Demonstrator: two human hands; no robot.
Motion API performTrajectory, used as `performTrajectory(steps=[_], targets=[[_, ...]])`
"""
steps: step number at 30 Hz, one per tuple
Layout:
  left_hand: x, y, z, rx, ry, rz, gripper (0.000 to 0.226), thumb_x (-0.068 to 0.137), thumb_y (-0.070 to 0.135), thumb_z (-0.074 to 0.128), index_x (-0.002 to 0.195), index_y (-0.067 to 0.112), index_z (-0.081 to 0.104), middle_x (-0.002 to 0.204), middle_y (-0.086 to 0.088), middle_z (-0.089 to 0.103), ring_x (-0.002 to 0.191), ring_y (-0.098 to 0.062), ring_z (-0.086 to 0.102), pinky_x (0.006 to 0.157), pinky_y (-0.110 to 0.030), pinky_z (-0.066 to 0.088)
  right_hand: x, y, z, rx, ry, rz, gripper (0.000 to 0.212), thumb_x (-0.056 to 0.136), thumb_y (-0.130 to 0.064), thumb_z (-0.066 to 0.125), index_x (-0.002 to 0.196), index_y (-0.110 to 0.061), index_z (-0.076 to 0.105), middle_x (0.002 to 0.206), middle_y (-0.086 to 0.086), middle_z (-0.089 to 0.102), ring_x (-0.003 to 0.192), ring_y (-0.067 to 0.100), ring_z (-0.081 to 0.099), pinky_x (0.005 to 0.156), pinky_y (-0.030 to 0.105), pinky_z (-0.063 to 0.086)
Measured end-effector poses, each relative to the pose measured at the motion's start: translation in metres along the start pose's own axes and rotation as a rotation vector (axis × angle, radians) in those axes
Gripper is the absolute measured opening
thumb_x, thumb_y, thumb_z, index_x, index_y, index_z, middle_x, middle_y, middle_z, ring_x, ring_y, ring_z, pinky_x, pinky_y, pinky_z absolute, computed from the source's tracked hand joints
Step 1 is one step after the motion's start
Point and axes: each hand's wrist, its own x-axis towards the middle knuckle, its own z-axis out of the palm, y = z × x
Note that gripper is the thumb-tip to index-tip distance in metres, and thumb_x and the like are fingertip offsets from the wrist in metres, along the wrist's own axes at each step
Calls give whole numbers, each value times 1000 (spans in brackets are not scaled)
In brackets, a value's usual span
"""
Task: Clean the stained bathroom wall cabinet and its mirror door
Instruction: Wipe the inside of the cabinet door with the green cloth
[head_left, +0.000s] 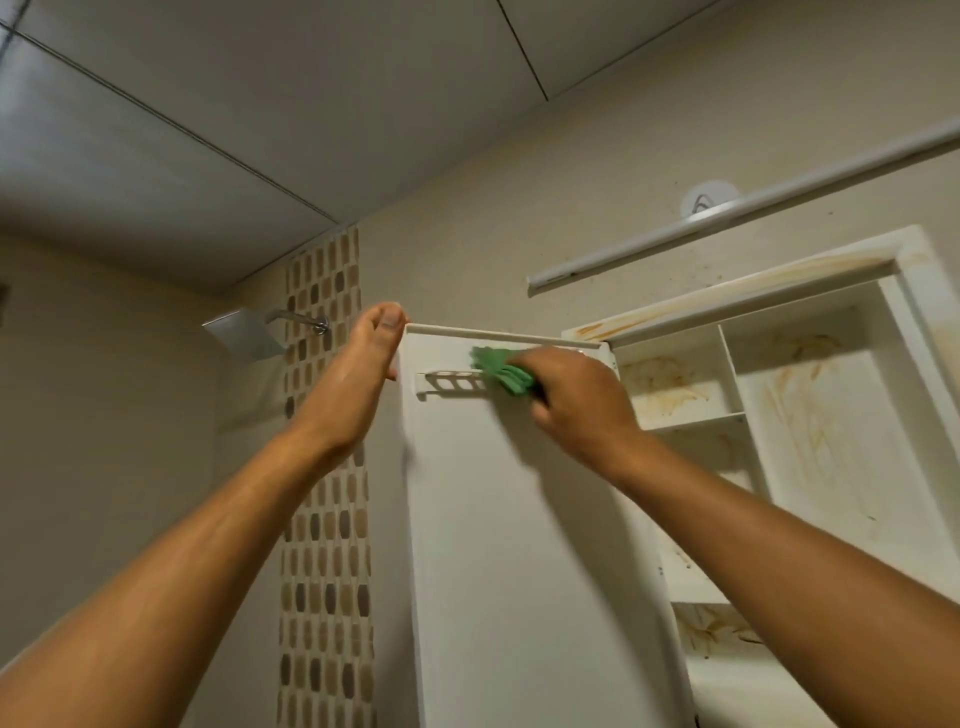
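two grips up mid-frame: left grip clasps open cabinet door at top-left corner; right grip clenched round green cloth, pressed on door's inner face nr the top.

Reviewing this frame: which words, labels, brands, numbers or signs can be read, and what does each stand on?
None: the frame holds no readable text.
Round white wall fitting: a grey triangle-like mark, no letters legible.
Cabinet door, green cloth, shower head: no print visible.
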Motion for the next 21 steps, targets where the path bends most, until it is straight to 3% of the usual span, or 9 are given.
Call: performTrajectory(steps=[4, 6, 8, 12, 15, 17, 19, 21], targets=[[-1, 0, 3, -3, -2, 20, 76, 72, 98, 21, 127, 49, 42, 120, 9, 60, 110, -14, 60, 113, -54, 40, -27, 75, 16, -6, 39, 368, 49, 83, -1, 58, 125, -25, 68, 115, 5, 73, 99, 30, 67, 74, 34, 53], [0, -4, 5, 4, 12, 18, 105, 64, 105, 23, 144, 39, 37, 132, 10, 57, 120, -20, 57, 114, -56, 39, -27, 71, 31, 103, 135, 443, 57, 84, 4, 53, 132, -23, 65, 124, 3, 69, 108, 27, 64, 81, 31, 50], [0, -7, 7, 12, 24, 14, 121, 60, 107, 23, 156, 33, 29, 145, 4, 52, 128, -24, 54, 115, -57, 38, -27, 47, 48, 255, 210, 416, 61, 86, 7, 50, 141, -19, 61, 140, 3, 60, 126, 24, 55, 100, 27, 43], [3, -15, 8, 8, 56, 29, 115, 68, 102, 23, 160, 33, 24, 151, 3, 49, 129, -24, 54, 115, -57, 38, -27, 32, 66, 269, 194, 204, 69, 89, 5, 46, 153, -22, 48, 163, -6, 35, 151, 19, 28, 124, 36, 24], [5, -21, 9, -2, 72, 46, 103, 75, 94, 23, 160, 36, 22, 151, 9, 49, 127, -21, 55, 115, -55, 38, -27, 56, 58, 110, 154, 26, 68, 89, -4, 50, 154, -21, 45, 161, 1, 41, 144, 28, 42, 116, 46, 41], [6, -24, 10, -6, 80, 51, 100, 77, 92, 23, 160, 36, 21, 151, 11, 48, 127, -21, 55, 115, -55, 39, -21, 75, 53, -33, 155, -68, 60, 92, -13, 59, 151, -18, 50, 153, 10, 50, 119, 37, 62, 93, 46, 56], [6, -26, 11, -4, 82, 64, 99, 78, 90, 23, 160, 35, 21, 148, 12, 50, 127, -20, 55, 115, -53, 40, -11, 97, 52, -92, 180, -69, 61, 88, -8, 68, 148, -16, 54, 147, 13, 54, 104, 40, 68, 81, 48, 61], [6, -28, 12, -6, 90, 70, 98, 78, 89, 23, 160, 35, 22, 144, 13, 52, 125, -18, 55, 115, -52, 40, -6, 109, 55, -90, 199, -26, 67, 85, 1, 65, 149, -16, 53, 149, 12, 53, 114, 39, 64, 86, 50, 60]])
